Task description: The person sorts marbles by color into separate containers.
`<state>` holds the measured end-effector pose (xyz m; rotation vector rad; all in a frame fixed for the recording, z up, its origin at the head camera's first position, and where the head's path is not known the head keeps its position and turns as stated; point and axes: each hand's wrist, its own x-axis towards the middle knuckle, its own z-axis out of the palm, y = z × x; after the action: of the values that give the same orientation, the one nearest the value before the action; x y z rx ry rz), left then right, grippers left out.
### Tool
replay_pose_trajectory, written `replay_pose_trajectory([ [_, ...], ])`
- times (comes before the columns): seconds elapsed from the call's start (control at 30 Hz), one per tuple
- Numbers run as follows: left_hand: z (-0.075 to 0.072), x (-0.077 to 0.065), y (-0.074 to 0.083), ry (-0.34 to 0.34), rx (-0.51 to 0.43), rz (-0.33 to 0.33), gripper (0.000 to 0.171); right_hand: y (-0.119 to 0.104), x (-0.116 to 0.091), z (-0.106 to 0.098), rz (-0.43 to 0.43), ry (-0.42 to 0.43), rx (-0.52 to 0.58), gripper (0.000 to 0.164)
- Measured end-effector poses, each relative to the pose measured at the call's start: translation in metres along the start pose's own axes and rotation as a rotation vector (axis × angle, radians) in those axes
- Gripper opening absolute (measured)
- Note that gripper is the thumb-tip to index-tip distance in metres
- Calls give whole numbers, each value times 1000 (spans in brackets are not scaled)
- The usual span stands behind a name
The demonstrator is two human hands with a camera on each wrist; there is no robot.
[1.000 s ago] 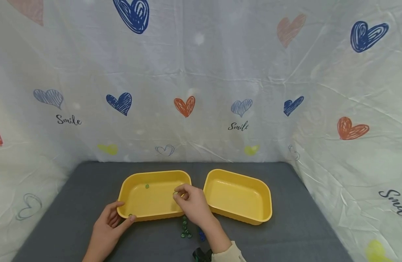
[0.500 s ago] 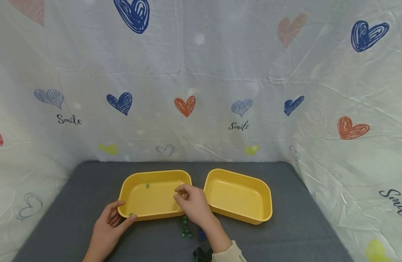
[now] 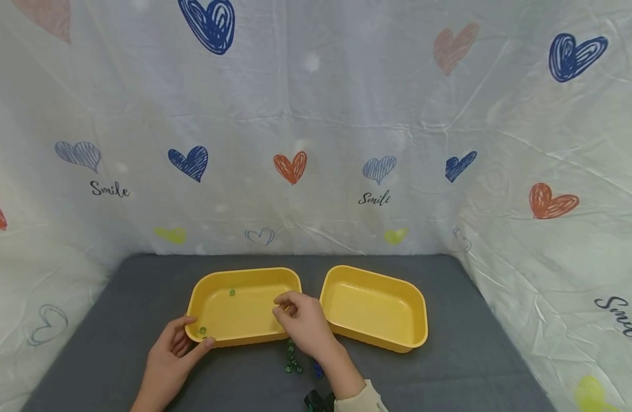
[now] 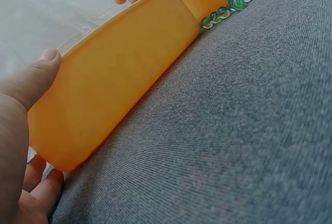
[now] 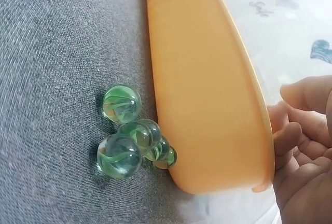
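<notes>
In the head view my left hand [image 3: 166,357] grips the front left corner of the left yellow tray [image 3: 241,315]. Its thumb [image 4: 44,68] lies at the rim, with fingers round the tray's end. Inside, one green marble [image 3: 232,292] sits towards the back and another green marble [image 3: 202,331] near the left hand. My right hand [image 3: 308,326] hovers over the tray's right end, fingers loosely bent, and no marble shows between them in the right wrist view. Several green glass marbles [image 5: 122,103] lie on the cloth against the tray's front wall.
A second yellow tray [image 3: 372,312] stands to the right, with nothing visible in it. Blue marbles [image 3: 318,369] lie on the grey cloth [image 3: 424,377] beside the right forearm. A white curtain with printed hearts [image 3: 316,126] hangs behind the table.
The green marble by my left hand shows more fully, having shifted slightly back from the tray's front wall. Both hands and the trays stay nearly where they were.
</notes>
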<state>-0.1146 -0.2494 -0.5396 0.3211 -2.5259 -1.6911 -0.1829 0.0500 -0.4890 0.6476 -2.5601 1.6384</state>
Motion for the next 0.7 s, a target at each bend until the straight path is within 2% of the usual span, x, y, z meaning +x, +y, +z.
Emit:
replay_pose_trajectory([
  [0.33, -2, 1, -1, -14, -26, -19, 83, 0, -6, -4, -60, -4, 38, 13],
  [0.53, -3, 1, 0, 4, -35, 28, 80, 1, -12, -5, -152, 14, 30, 13],
  [0.7, -5, 1, -1, 12, -32, 65, 76, 6, -16, -3, -255, 97, 43, 9],
])
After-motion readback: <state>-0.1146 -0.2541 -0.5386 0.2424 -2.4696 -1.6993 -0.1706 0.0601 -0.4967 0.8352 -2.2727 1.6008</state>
